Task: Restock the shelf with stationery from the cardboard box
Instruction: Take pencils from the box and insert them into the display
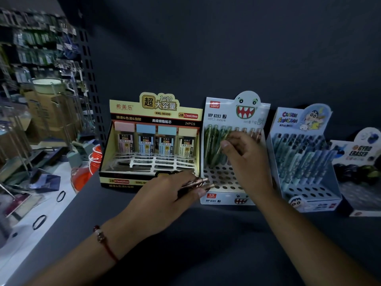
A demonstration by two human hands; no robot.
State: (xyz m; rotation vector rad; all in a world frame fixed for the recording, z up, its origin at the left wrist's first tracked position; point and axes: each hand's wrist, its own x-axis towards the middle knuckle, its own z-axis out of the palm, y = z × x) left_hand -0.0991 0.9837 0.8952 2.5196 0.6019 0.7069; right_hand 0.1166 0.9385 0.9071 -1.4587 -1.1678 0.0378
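Observation:
A white monster-face pencil display box (235,112) stands on the dark shelf (195,230), with green and pink mechanical pencils upright in its back rows and open holes in front. My left hand (165,195) grips a bundle of pink mechanical pencils (203,182) just in front of the box's left corner. My right hand (245,159) reaches over the holed tray and pinches a green pencil (223,139) near its top. The cardboard box is out of view.
A yellow pencil-lead display box (152,139) stands left of the monster box. A cartoon pencil display (303,157) and an eraser display (358,168) stand to the right. Left of the shelf lie orange cord (90,168), black bands and cluttered racks.

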